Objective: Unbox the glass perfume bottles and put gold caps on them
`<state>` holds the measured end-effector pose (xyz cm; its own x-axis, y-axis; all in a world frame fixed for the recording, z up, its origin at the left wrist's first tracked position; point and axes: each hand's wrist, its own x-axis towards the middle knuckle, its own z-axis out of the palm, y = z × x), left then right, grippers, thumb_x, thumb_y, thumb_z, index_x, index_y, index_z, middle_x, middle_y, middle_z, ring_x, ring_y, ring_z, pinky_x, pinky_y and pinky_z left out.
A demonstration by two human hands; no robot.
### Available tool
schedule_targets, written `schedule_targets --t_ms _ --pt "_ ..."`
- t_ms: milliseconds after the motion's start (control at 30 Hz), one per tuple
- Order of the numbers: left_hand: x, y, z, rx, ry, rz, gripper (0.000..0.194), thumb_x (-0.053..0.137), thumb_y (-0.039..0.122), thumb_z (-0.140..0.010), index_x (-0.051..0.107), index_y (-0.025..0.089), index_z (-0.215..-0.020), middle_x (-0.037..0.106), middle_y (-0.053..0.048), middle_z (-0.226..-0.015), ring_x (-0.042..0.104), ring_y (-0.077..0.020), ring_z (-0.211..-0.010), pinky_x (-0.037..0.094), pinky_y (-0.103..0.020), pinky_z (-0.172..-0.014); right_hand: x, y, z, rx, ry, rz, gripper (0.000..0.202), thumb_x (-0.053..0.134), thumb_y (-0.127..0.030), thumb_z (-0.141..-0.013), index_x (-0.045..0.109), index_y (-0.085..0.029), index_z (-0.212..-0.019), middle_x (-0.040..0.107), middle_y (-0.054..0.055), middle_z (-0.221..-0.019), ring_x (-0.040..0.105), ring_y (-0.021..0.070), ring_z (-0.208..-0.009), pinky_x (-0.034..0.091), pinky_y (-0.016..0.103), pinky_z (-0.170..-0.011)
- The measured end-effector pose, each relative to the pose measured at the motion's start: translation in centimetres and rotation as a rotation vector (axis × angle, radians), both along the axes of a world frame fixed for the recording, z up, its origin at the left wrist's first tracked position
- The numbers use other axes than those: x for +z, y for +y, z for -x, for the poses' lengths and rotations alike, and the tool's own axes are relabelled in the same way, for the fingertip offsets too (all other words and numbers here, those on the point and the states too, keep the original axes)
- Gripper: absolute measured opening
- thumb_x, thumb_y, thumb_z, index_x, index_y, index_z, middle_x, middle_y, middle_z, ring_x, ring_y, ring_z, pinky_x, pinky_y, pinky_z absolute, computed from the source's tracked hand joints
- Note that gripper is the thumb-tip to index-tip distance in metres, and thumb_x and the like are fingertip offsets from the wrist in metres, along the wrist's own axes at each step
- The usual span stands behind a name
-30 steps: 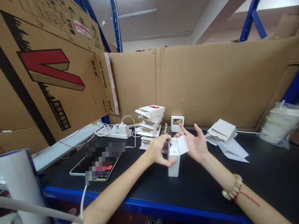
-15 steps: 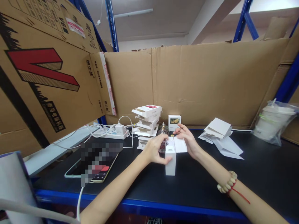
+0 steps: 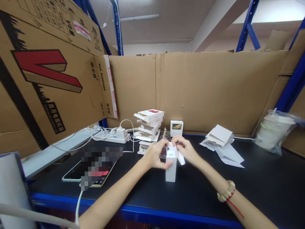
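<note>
A small white carton stands upright on the black table, its lid flap folded out to the right. My left hand is closed round the carton's upper left side, thumb on the near face. At the top right edge, the curled fingers of my right hand grip the carton beside the flap. The carton's inside is mostly hidden by my fingers. Just behind it, partly covered by my left hand, is a dark glass bottle with a pointed gold top.
To the left rises a leaning stack of white boxes. Behind stands a white box with a yellow picture. Folded white cardboard and a bagged cup lie right. A power strip and phone are left. Cardboard walls enclose the back.
My right hand has moved in toward the carton's top, fingers now at its edge. The flap has swung from spread flat to hanging steeply. My left hand keeps its hold.
</note>
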<state>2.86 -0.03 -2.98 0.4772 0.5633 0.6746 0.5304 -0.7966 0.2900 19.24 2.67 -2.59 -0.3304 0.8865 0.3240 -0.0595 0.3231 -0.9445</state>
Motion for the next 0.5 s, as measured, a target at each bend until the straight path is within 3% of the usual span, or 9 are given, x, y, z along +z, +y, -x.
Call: schedule_targets --t_ms 233,500 --pt "-0.17 0.27 0.16 -0.018 -0.006 0.000 0.047 0.038 0.057 -0.070 0.039 0.017 -0.094 0.048 -0.001 -0.071 0.050 -0.0141 -0.056 0.040 -0.024 -0.049 -0.78 -0.02 0.05 -0.027 -0.084 -0.225 0.022 0.039 -0.010 -0.062 0.059 -0.019 -0.063 0.053 0.004 -0.079 0.052 0.0158 -0.074 0.039 0.027 -0.061" --pt "-0.51 0.41 0.28 -0.037 0.001 -0.008 0.050 0.037 0.058 -0.071 0.038 0.016 -0.098 0.052 -0.004 -0.077 0.053 -0.0156 -0.060 0.042 -0.025 -0.050 0.12 -0.61 -0.21 -0.081 -0.120 -0.401 0.029 0.041 -0.009 -0.072 0.066 -0.021 -0.066 0.053 0.004 -0.081 0.055 0.0146 -0.079 0.044 0.028 -0.068"
